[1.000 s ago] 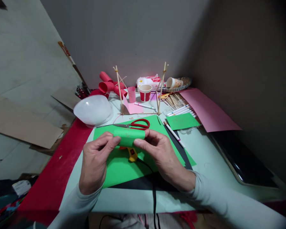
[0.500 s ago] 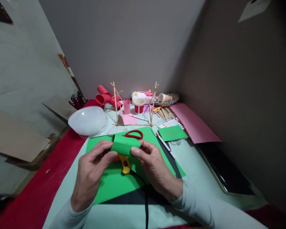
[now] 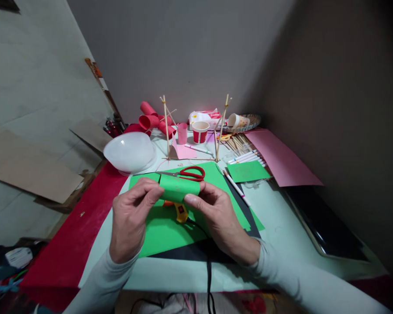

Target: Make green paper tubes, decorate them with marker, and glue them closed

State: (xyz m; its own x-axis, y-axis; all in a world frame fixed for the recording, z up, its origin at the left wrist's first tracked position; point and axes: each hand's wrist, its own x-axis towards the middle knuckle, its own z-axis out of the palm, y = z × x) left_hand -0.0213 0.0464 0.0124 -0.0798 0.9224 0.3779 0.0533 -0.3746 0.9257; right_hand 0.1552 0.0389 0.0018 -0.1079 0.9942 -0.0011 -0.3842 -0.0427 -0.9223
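Between my two hands is a small piece of green paper, curled into a roll. My left hand pinches its left end with thumb and fingers. At the right end, my right hand grips it with the thumb pressed on the near side. Just beyond the roll lie red-handled scissors, their blades pointing left. Below the roll sits a yellow glue gun with a black cord, partly hidden by the paper. Both tools rest on a large green sheet.
A stick frame stands behind, near a red and white paper cup and pink paper tubes. On the left is a translucent plastic bowl. Markers, pink paper and a dark flat-screened device lie right.
The view has shifted, so the table appears higher and further right. More of the scissors shows beyond the roll. Both hands still hold the green paper, which is tilted slightly differently.
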